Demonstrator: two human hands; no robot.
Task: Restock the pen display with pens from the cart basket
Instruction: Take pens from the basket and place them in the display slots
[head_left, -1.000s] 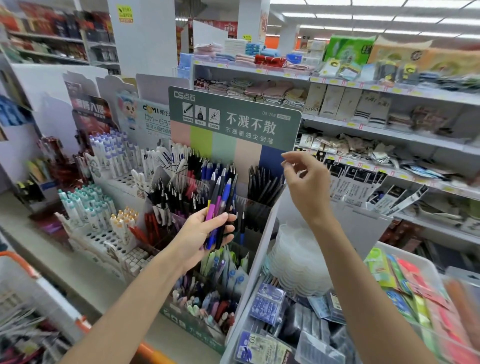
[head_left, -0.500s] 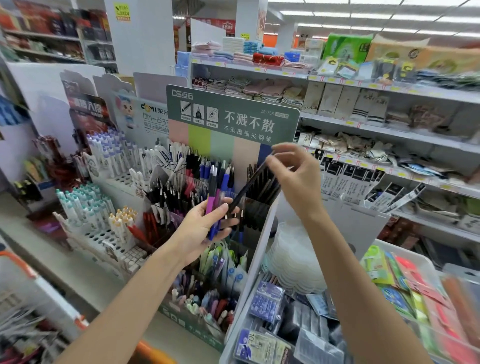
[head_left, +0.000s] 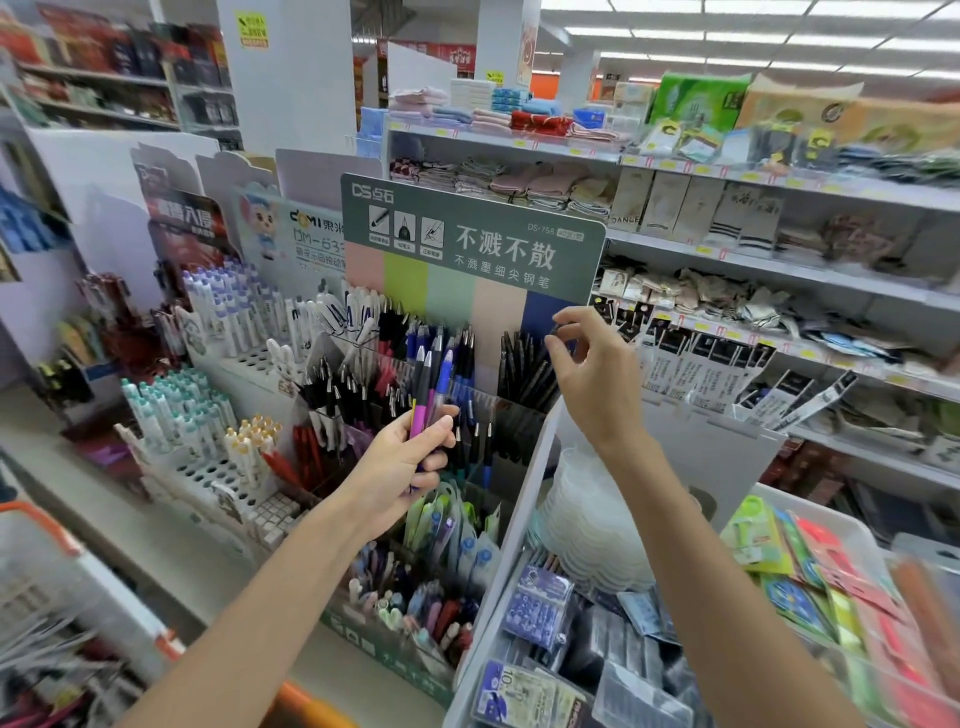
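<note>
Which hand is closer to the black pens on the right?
Right. The right hand is beside the black pens; the left hand sits lower-left, gripping coloured pens.

Illumination is bright and even, supplied by rows of ceiling light panels (head_left: 753, 57) at the upper right of the frame; the panels themselves are blown out to white. Shadows are soft and shallow, confined to the undersides of the shelves (head_left: 779, 270). Faint reflections show on the clear pen compartments (head_left: 483, 410) at centre. Focus is sharpest at centre: print on the green header card (head_left: 467, 234) is legible. Wide-angle distortion is marked: the shelves bow and the pillar (head_left: 291, 78) leans toward the edge. At lower right the coloured packets (head_left: 831, 597) are smeared; at lower left the cart basket (head_left: 47, 613) is blurred. The far aisle at upper left is soft, with fine detail lost.
</note>
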